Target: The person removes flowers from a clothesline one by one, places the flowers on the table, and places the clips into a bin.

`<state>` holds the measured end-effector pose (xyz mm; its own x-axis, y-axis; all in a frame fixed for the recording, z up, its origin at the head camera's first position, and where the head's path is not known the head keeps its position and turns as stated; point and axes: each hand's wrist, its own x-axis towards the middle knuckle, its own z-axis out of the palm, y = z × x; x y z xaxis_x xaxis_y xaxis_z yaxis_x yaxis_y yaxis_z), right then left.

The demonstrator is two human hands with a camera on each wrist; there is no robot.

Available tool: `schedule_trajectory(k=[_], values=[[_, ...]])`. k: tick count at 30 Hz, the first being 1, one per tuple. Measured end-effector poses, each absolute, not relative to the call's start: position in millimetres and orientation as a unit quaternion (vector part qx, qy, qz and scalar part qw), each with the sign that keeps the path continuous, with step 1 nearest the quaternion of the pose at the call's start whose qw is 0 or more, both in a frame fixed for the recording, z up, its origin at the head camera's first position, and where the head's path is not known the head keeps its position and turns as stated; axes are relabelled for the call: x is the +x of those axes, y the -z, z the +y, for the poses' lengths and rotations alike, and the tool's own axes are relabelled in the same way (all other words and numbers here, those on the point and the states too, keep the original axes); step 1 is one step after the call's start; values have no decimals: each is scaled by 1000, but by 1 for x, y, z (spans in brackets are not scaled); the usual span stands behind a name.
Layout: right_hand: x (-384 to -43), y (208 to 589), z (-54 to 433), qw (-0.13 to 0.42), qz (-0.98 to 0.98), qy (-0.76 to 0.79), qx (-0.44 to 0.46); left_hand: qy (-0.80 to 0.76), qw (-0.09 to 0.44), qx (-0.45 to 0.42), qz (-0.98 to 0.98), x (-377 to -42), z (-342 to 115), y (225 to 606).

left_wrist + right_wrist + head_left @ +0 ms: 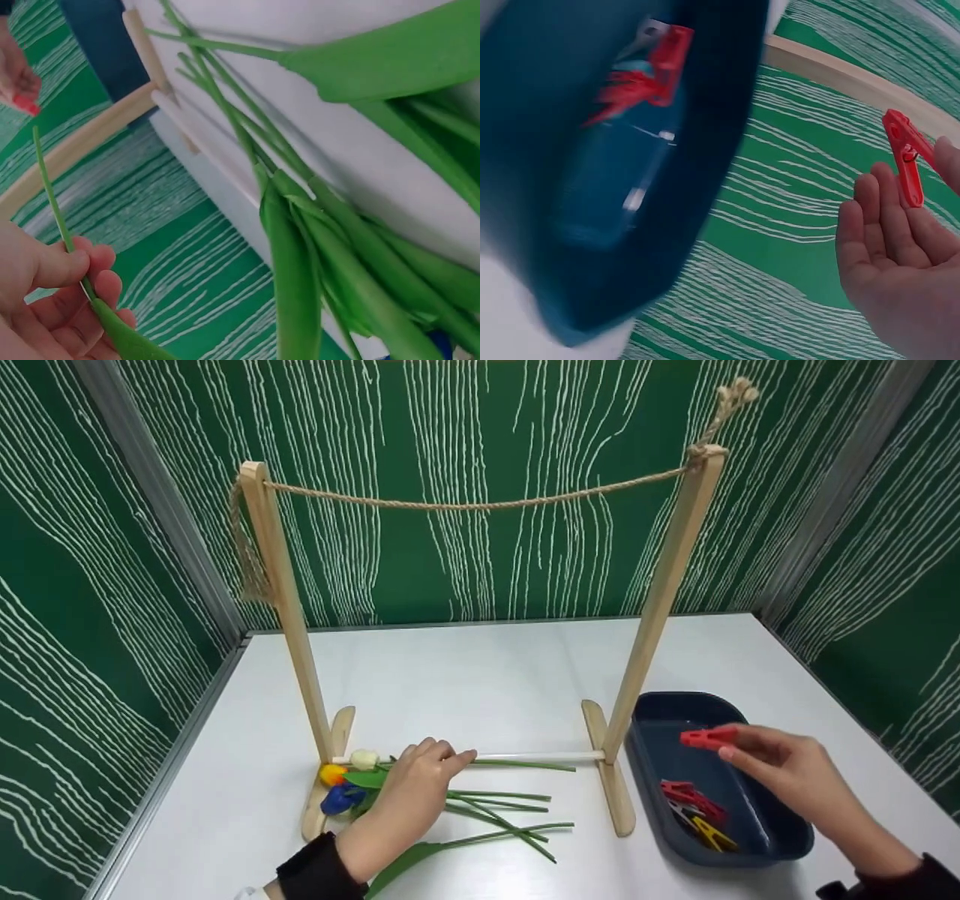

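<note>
Thumb and fingers of my left hand (416,784) pinch the green stem of an artificial tulip (51,187), its leaf below the fingers in the left wrist view. A white bloom (365,760) shows to the left of that hand in the head view. Beneath and around the hand lie more tulips with green stems (510,834), a yellow-orange bloom (333,774) and a blue bloom (342,798). Over the dark blue bin, my right hand (791,765) holds a red clothespin (707,738) between thumb and fingers. That clothespin (906,157) also appears in the right wrist view.
The dark blue bin (787,840) contains red clothespins (694,800), a yellow clothespin (712,834) and a whitish one. Two wooden posts (289,615) with feet carry a sagging rope (472,505). A white rod (540,755) joins them low down. Green patterned walls surround the white table (465,682).
</note>
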<state>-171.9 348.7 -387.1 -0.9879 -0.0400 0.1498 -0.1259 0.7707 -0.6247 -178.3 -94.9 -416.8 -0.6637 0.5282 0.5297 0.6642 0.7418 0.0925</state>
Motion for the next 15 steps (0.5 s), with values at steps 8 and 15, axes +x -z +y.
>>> schedule_trajectory(k=[8, 15], values=[[-168, 427, 353, -12, -944, -331, 17, 133, 214, -332, -909, -182, -89, 437], [-171, 446, 352, -30, -960, -276, 38, 138, 171, -329, -918, -184, -89, 450]])
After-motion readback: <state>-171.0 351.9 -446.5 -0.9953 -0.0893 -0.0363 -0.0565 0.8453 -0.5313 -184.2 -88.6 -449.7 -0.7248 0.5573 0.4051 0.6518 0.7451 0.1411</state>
